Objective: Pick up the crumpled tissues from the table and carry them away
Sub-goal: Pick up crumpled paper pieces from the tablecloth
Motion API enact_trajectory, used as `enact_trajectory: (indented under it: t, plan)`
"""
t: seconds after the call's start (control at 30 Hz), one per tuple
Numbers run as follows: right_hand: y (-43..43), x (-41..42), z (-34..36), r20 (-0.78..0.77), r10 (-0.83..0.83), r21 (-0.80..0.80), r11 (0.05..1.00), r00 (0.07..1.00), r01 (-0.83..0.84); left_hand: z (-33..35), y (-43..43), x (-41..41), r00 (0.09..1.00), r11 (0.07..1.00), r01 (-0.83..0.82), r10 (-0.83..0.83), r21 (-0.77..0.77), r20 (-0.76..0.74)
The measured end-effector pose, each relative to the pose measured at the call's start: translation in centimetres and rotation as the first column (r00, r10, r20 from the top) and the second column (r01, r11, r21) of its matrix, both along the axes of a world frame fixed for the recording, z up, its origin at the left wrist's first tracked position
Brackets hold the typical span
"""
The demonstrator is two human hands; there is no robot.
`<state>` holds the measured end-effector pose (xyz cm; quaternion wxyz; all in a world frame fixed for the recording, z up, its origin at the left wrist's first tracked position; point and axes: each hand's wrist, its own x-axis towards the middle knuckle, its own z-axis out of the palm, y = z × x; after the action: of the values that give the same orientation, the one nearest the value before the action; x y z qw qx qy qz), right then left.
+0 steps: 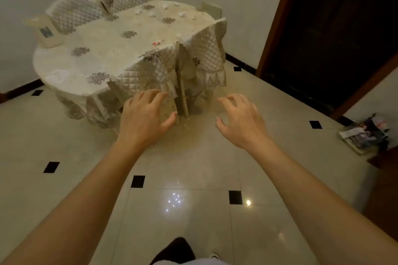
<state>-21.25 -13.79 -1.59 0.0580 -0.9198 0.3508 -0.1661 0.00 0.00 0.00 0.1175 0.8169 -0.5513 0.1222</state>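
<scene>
Several white crumpled tissues lie at the far end of the oval table (64, 64), which wears a cream cloth with grey flowers. One tissue (182, 14) sits near the far right rim, another (137, 11) further left, and a third (165, 6) between them. A small red and white wrapper (157, 42) rests by the right edge. My left hand (144, 116) and my right hand (239, 118) hover over the floor well short of the table, fingers spread and holding nothing.
Quilted covered chairs stand around the table: two on the near right side (206, 49), two at the far side (75, 13). A cream tissue box (46, 31) sits at the table's left. A dark doorway (336, 28) opens on the right; a stack of magazines (364, 133) lies on the tiled floor.
</scene>
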Motion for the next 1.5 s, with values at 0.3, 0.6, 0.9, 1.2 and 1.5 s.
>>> enact_trajectory:
  t: [0.3, 0.6, 0.9, 1.2, 1.5]
  plan:
    - [-5.0, 2.7, -1.2, 0.014, 0.011, -0.008, 1.0, 1.0, -0.011, -1.3, -4.6, 2.1, 0.999, 1.0, -0.01, 0.01, 0.003, -0.033]
    - [-14.2, 11.2, -2.1, -0.054, 0.05, 0.005, 0.999, 0.997, -0.05, -2.6, -14.0, 10.3, 1.0, 1.0, -0.008, 0.008, 0.027, -0.023]
    - [-26.2, 24.2, -1.6, -0.055, 0.016, 0.027, 1.0, 0.998, -0.015, -2.2, -26.9, 22.9, 0.998, 1.0, 0.007, -0.007, 0.012, -0.066]
    - [-35.2, 32.0, -3.7, -0.053, 0.004, 0.078, 0.997, 0.999, 0.0, -3.4, -36.3, 30.7, 0.994, 1.0, -0.015, 0.018, 0.027, -0.106]
    - [-47.9, 39.6, -5.8, -0.089, 0.035, 0.091, 0.995, 0.995, -0.027, -6.0, -47.0, 37.1, 0.981, 0.992, -0.112, 0.12, 0.063, -0.149]
